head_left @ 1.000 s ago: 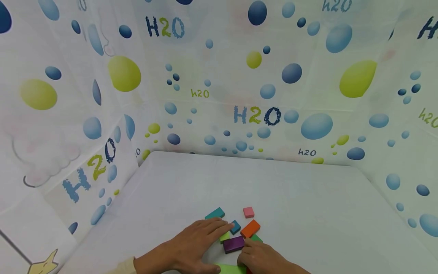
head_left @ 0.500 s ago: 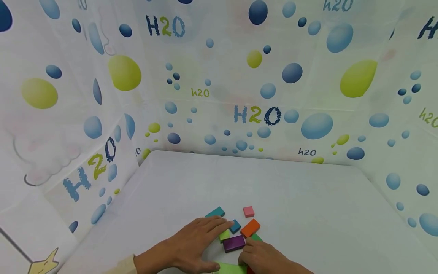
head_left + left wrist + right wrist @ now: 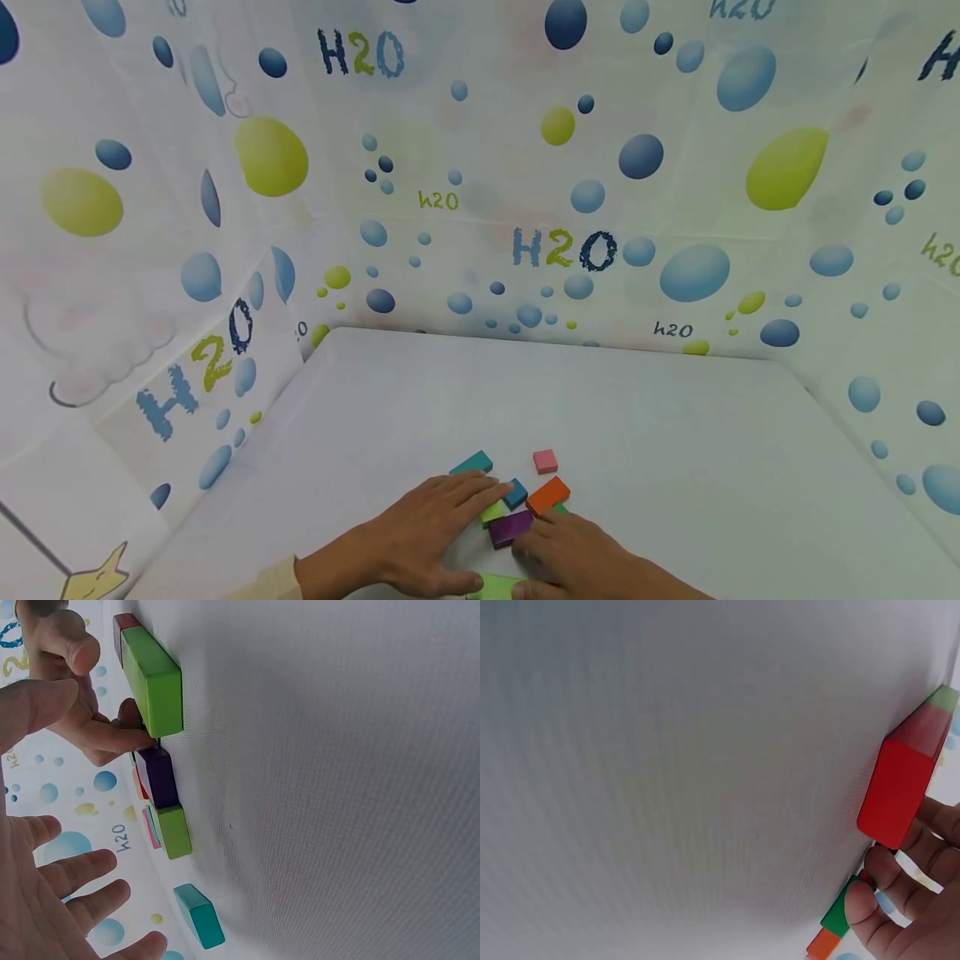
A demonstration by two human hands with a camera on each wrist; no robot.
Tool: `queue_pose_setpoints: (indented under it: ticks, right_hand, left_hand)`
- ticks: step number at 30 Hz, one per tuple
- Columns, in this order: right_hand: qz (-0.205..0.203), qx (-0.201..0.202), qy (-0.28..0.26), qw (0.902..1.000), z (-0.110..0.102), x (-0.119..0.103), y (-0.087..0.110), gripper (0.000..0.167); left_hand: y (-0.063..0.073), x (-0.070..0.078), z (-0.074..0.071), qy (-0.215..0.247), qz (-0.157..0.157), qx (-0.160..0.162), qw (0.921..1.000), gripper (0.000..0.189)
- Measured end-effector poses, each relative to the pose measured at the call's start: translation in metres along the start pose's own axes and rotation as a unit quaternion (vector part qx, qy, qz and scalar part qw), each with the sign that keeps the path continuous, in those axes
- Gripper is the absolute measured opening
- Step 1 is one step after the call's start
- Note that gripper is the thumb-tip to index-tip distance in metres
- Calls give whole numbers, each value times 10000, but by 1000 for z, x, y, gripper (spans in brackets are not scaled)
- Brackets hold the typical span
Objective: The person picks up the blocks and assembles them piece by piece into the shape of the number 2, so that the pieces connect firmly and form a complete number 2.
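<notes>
In the head view my left hand [image 3: 431, 533] lies spread beside a cluster of coloured blocks, its fingertips near a blue block [image 3: 515, 493] and a yellow-green block [image 3: 492, 512]. My right hand [image 3: 573, 550] reaches in from the other side, fingers at the purple block [image 3: 510, 529] and thumb at the larger lime block [image 3: 495, 587]. The left wrist view has a right fingertip at the gap between the purple block [image 3: 159, 778] and the lime block [image 3: 154, 682]. A red block [image 3: 896, 791] stands against the lime one, hidden by my right hand in the head view.
Beyond the hands lie a teal block [image 3: 472, 462], a pink block [image 3: 545, 461] and an orange block [image 3: 548, 495]. A green block [image 3: 836, 911] sits by the right fingers. The white table [image 3: 637, 417] is backed by a printed curtain [image 3: 480, 167].
My right hand has moved slightly forward over the green block, and its thumb has spread toward the lime block. The red block has gone behind it. My left hand stays put.
</notes>
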State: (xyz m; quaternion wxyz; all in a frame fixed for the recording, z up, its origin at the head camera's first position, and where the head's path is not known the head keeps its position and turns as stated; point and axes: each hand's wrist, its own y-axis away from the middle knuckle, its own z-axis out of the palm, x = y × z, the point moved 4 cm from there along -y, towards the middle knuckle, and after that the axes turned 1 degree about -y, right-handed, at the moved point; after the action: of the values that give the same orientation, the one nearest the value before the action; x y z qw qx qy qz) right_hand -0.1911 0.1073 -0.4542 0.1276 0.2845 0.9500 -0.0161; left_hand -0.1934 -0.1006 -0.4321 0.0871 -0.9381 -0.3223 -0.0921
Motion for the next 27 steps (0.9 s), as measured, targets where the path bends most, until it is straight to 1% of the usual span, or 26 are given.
queue_pose_setpoints:
  ticks: [5, 10, 13, 17, 22, 25, 27]
  right_hand:
    - [204, -43, 11, 9998, -2, 5, -4, 61]
    - [510, 31, -93, 9987, -4, 13, -7, 56]
    - [722, 165, -221, 9970, -4, 21, -8, 53]
    - [1004, 407, -423, 9932, -5, 33, -8, 44]
    - [1198, 592, -549, 9895, -9, 48, -10, 35]
    - [1277, 659, -522, 9882, -12, 55, -12, 36]
    - [1377, 673, -418, 9873, -15, 59, -13, 40]
  left_hand:
    - [-1, 0, -1, 40, -3, -19, 10000, 88]
    - [-1, 1, -1, 49, 18, -41, 10000, 87]
    - [-1, 1, -1, 14, -12, -84, 10000, 88]
    - [0, 1, 0, 64, -107, -164, 9998, 88]
    - [0, -1, 2, 4, -76, -133, 9999, 89]
    - [0, -2, 2, 3, -84, -108, 9999, 90]
    - [-1, -2, 2, 37, -97, -105, 9999, 89]
